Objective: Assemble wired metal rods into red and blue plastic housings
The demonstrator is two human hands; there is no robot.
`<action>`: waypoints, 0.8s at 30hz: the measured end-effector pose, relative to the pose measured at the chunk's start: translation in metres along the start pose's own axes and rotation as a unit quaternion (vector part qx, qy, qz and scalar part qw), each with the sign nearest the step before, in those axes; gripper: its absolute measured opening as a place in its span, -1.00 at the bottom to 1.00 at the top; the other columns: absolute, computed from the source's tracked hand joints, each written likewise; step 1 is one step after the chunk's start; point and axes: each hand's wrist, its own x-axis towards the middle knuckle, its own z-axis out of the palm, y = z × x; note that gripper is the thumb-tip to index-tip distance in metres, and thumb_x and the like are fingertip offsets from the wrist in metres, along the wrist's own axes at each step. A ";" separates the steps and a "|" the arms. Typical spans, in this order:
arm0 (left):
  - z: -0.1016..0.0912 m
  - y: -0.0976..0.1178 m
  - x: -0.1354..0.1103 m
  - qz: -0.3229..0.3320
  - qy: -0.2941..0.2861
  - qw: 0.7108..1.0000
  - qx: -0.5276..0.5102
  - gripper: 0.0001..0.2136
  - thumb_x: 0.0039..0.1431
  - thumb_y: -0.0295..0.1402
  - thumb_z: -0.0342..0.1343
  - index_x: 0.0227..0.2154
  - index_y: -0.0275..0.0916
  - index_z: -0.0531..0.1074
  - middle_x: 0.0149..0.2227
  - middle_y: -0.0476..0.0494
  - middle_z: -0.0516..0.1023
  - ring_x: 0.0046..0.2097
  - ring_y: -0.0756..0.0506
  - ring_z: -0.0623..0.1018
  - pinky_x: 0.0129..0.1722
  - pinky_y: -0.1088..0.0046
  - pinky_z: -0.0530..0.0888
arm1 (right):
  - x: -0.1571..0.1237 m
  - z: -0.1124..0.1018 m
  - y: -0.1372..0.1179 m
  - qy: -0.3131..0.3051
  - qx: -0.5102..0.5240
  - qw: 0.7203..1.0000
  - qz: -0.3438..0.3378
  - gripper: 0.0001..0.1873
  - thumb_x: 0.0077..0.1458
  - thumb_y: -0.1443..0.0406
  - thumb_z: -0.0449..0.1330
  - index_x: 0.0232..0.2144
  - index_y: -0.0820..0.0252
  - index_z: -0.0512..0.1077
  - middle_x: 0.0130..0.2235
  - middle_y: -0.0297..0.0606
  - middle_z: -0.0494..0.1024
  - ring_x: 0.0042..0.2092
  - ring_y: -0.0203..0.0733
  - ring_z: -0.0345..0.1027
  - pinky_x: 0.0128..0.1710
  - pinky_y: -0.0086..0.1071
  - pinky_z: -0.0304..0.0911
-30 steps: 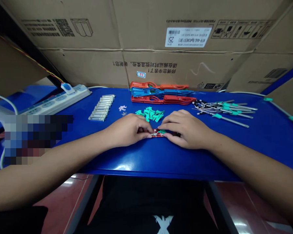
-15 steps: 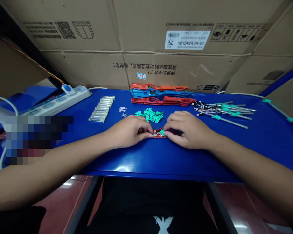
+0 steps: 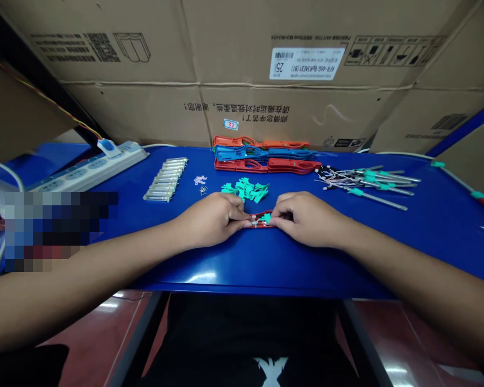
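Observation:
A red plastic shell [image 3: 260, 225] lies on the blue table in front of me, with small parts and a bit of white wire inside it. My left hand [image 3: 213, 219] is closed at its left end, thumb and fingers pinching it. At the other end is my right hand [image 3: 310, 219], its thumb and forefinger pressed together on a small green plastic piece [image 3: 267, 217] that sits in the shell. The shell's ends are hidden by my fingers. Just behind lies a pile of loose green plastic pieces [image 3: 248, 189].
Stacked red, blue and orange plastic shells [image 3: 262, 153] lie by the cardboard [image 3: 242, 70]. Clear tubes [image 3: 167, 180] and tiny pale parts [image 3: 200, 180] are on the left. Metal rods with wires and green pieces [image 3: 381, 185] lie right. A power strip [image 3: 100, 164] stands far left.
The right fingers have curled in closer around the green piece, and more of the shell shows between my hands. The left hand keeps its pinch. The view has shifted slightly.

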 end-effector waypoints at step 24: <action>0.007 0.007 0.001 0.021 0.013 0.997 0.077 -0.74 0.37 -0.35 0.05 -0.30 -0.26 0.64 -0.38 -0.13 0.54 -0.29 -0.07 0.51 -0.23 0.39 0.46 | 0.008 0.001 -0.005 -0.006 0.021 0.997 0.068 -0.83 0.13 0.32 0.27 -0.50 0.19 0.56 -0.39 -0.30 0.58 -0.39 -0.29 0.36 -0.41 -0.40 0.15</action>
